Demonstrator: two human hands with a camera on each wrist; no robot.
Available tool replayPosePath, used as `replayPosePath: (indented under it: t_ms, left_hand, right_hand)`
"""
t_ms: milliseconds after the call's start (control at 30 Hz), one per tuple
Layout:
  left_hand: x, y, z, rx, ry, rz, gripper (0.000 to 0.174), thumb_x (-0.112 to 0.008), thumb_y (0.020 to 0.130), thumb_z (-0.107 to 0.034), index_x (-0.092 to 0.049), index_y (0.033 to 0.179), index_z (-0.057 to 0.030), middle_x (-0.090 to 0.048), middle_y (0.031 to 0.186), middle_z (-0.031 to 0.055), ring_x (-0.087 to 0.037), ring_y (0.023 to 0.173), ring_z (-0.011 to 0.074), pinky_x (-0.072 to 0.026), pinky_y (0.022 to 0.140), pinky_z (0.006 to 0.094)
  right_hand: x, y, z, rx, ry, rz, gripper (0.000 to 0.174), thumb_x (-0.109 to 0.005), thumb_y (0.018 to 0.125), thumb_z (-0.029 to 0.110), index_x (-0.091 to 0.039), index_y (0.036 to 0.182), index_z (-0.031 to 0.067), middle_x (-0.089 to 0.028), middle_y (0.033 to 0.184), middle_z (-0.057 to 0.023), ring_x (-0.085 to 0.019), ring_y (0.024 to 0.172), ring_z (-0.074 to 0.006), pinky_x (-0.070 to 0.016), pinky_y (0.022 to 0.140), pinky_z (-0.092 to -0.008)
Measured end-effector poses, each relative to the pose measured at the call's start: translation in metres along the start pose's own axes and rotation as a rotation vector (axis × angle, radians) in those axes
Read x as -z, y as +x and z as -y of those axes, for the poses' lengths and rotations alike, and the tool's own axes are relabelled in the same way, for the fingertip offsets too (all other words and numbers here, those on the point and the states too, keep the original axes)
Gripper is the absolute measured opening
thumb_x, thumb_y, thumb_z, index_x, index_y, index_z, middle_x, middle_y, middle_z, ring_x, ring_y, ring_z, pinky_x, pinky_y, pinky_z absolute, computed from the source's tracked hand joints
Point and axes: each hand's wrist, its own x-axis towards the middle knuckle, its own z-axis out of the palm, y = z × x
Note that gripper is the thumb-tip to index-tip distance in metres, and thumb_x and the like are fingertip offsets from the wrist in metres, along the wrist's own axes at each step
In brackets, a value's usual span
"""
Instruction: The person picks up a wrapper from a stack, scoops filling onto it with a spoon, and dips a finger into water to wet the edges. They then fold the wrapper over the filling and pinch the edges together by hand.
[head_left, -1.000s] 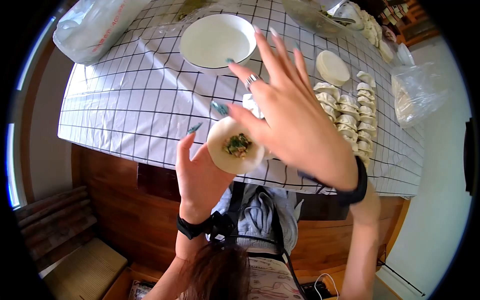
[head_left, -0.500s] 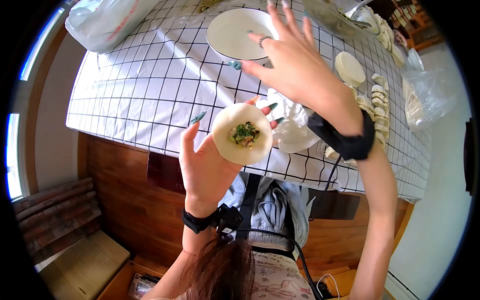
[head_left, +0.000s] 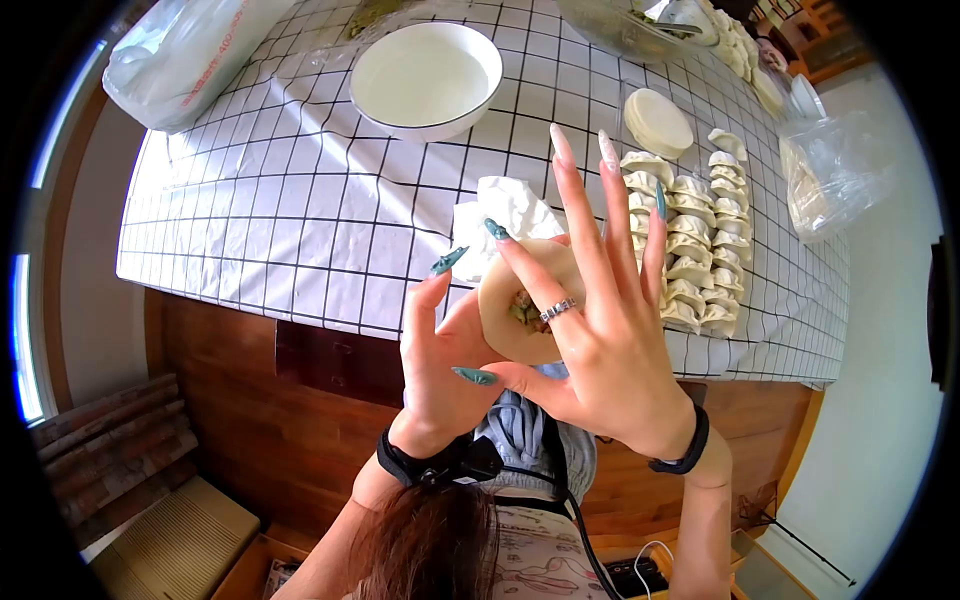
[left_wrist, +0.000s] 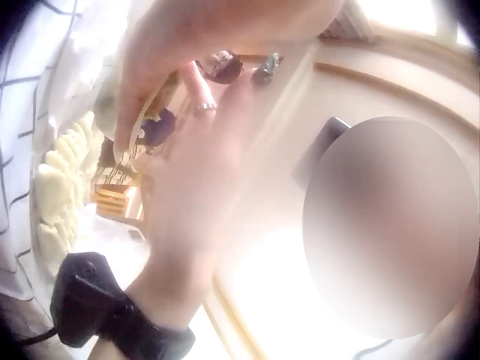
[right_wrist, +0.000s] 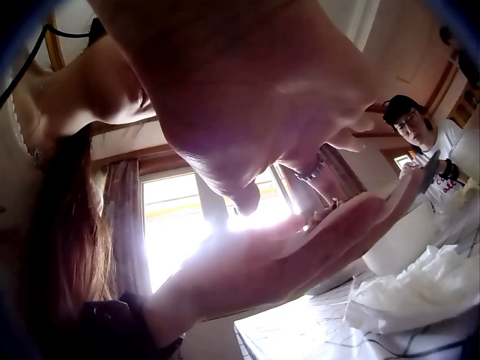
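A round dough wrapper (head_left: 496,312) lies on the upturned left hand (head_left: 440,365), its thumb extended beside the left edge. Chopped green and pinkish filling (head_left: 521,312) sits in the wrapper's middle, partly hidden. Over it spreads the right hand (head_left: 620,350), fingers long and apart; whether the ringed index finger touches the dough, I cannot tell. In the right wrist view the right hand (right_wrist: 262,97) is above the left palm (right_wrist: 277,262). Crumpled white paper (head_left: 510,208) lies just beyond the wrapper.
A white bowl (head_left: 428,82) stands on the checked cloth, a plastic bag (head_left: 185,65) at far left. Rows of folded dumplings (head_left: 690,240) and stacked wrappers (head_left: 658,123) lie right, below a glass bowl (head_left: 625,35). Another person (right_wrist: 427,146) is across the table.
The right hand has come back from above the white bowl to over the wrapper. The left hand, still bearing the filled wrapper, has shifted right, nearer the right hand.
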Motion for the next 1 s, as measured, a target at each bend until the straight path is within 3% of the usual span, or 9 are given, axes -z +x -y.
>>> replayPosePath:
  t_ms: [300,400,533,600,667,733,867,933,1000]
  left_hand:
    - [-0.007,0.015,0.015,0.057,-0.035,0.009,0.076,-0.026,0.084,-0.052,-0.024,0.134,0.0040,-0.032,0.136,0.0168,-0.034,0.124,0.0278,-0.0244,0.103,0.0409]
    - [-0.012,0.014,0.014,0.110,0.001,-0.017,0.075,-0.025,0.084,-0.053,-0.024,0.134,0.0034,-0.032,0.137,0.0163,-0.035,0.123,0.0283,-0.0256,0.102,0.0410]
    - [-0.014,0.020,0.017,0.107,-0.057,-0.042,0.073,-0.025,0.084,-0.052,-0.026,0.134,0.0018,-0.032,0.137,0.0170,-0.035,0.123,0.0292,-0.0253,0.102,0.0420]
    - [-0.014,0.023,0.019,0.066,-0.133,-0.076,0.071,-0.029,0.084,-0.052,-0.032,0.130,0.0026,-0.042,0.129,0.0131,-0.041,0.117,0.0257,-0.0263,0.101,0.0382]
    - [-0.014,0.024,0.016,0.103,-0.171,-0.109,0.071,-0.030,0.084,-0.051,-0.033,0.130,0.0019,-0.043,0.128,0.0122,-0.041,0.117,0.0254,-0.0266,0.101,0.0377]
    - [-0.015,0.027,0.016,0.104,-0.210,-0.072,0.071,-0.030,0.084,-0.052,-0.033,0.130,0.0018,-0.043,0.128,0.0123,-0.040,0.117,0.0255,-0.0268,0.101,0.0377]
    - [-0.014,0.028,0.017,0.093,-0.239,-0.040,0.073,-0.029,0.083,-0.054,-0.031,0.131,0.0020,-0.040,0.130,0.0126,-0.040,0.117,0.0258,-0.0269,0.101,0.0380]
    - [-0.019,0.029,0.014,0.085,-0.257,-0.010,0.075,-0.027,0.083,-0.054,-0.027,0.132,0.0032,-0.036,0.133,0.0148,-0.037,0.121,0.0281,-0.0248,0.102,0.0394]
    - [-0.024,0.031,0.011,0.071,-0.239,0.082,0.076,-0.025,0.083,-0.054,-0.023,0.134,0.0030,-0.032,0.136,0.0174,-0.032,0.125,0.0301,-0.0221,0.104,0.0408]
  right_hand:
    - [0.000,-0.027,-0.008,0.036,0.051,-0.009,0.071,-0.053,0.070,0.064,-0.054,0.118,0.0112,-0.016,0.140,-0.0277,-0.012,0.128,-0.0507,-0.0101,0.091,-0.0696]
    - [-0.004,-0.024,-0.017,-0.012,0.045,-0.131,0.071,-0.051,0.071,0.065,-0.055,0.118,0.0114,-0.016,0.140,-0.0279,-0.012,0.128,-0.0511,-0.0107,0.091,-0.0695]
    - [-0.010,-0.027,-0.020,-0.027,0.028,-0.111,0.072,-0.047,0.073,0.066,-0.054,0.118,0.0112,-0.016,0.140,-0.0279,-0.014,0.127,-0.0517,-0.0110,0.091,-0.0700]
    - [-0.010,-0.035,-0.011,-0.007,0.016,-0.037,0.077,-0.044,0.072,0.068,-0.051,0.123,0.0111,-0.015,0.140,-0.0287,-0.013,0.126,-0.0528,-0.0108,0.089,-0.0713]
    - [-0.009,-0.041,-0.003,-0.004,0.082,-0.026,0.076,-0.044,0.076,0.062,-0.047,0.123,0.0028,-0.022,0.139,-0.0261,-0.019,0.126,-0.0490,-0.0179,0.092,-0.0646]
    - [-0.008,-0.038,-0.005,-0.014,0.065,-0.050,0.077,-0.045,0.076,0.062,-0.046,0.124,0.0023,-0.022,0.139,-0.0260,-0.019,0.127,-0.0487,-0.0181,0.091,-0.0634]
    - [-0.008,-0.031,-0.007,-0.067,0.032,-0.071,0.081,-0.042,0.076,0.064,-0.043,0.126,0.0008,-0.023,0.139,-0.0253,-0.020,0.126,-0.0491,-0.0139,0.093,-0.0649]
    - [-0.007,-0.036,-0.003,-0.048,-0.107,0.064,0.087,-0.035,0.072,0.074,-0.043,0.129,0.0087,-0.015,0.138,-0.0323,-0.011,0.125,-0.0561,-0.0054,0.089,-0.0711]
    - [-0.007,-0.046,0.001,-0.033,-0.106,0.073,0.087,-0.031,0.073,0.075,-0.043,0.130,0.0090,-0.016,0.138,-0.0325,-0.011,0.124,-0.0572,-0.0033,0.090,-0.0704]
